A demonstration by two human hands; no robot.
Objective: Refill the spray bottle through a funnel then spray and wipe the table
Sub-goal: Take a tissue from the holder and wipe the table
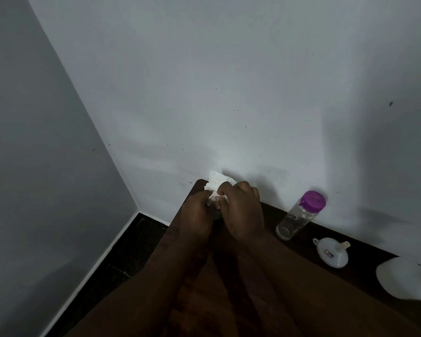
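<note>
Both hands are meeting at the far left corner of the table [301,300], and I am gripping a crumpled white tissue [216,184] between them. With my left hand [197,215] I am pinching its lower edge, fingers curled tight; with my right hand [243,210] I am closing over it from the other side, knuckles up. Most of the tissue is being hidden by my fingers, so only a bunched wad is showing above them, against the white wall [229,93]. Whatever is lying under my palms I cannot make out, since the light is dim and the dark wood is swallowing detail.

Over to my right, a clear bottle [299,215] with a purple cap [312,200] is standing just beside the wall, well apart from my hands. Nearer to me, a white funnel [332,252] is lying on its side on the table. Beyond that, a white rounded object [404,279] is being cut off by the right edge of the view, and I cannot tell what it is.

My hands are working right at the table's left edge, where the surface is dropping away to dark floor [122,259]. Bare tabletop is lying open between my right forearm and the bottle.
</note>
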